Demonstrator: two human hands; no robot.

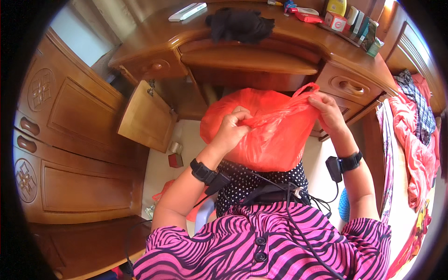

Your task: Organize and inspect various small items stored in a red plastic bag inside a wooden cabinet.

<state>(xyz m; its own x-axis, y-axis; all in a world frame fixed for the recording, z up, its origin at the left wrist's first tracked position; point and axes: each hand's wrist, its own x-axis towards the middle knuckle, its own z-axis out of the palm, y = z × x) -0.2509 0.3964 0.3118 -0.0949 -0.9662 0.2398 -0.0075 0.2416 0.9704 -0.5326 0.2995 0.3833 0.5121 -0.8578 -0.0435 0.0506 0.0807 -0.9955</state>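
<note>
Both bare forearms rise from the lower edge toward the middle of the frame, each with a black band strapped at the wrist. The left hand (pixel 232 126), just left of centre, is curled tight, fingers pinched closed. The right hand (pixel 329 112), right of centre and a touch higher, bends at the wrist, fingers clenched in a grip.

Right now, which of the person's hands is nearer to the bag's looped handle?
Right. The right hand grips beside the looped handle; the left hand pinches the orange bag lower, farther away.
</note>
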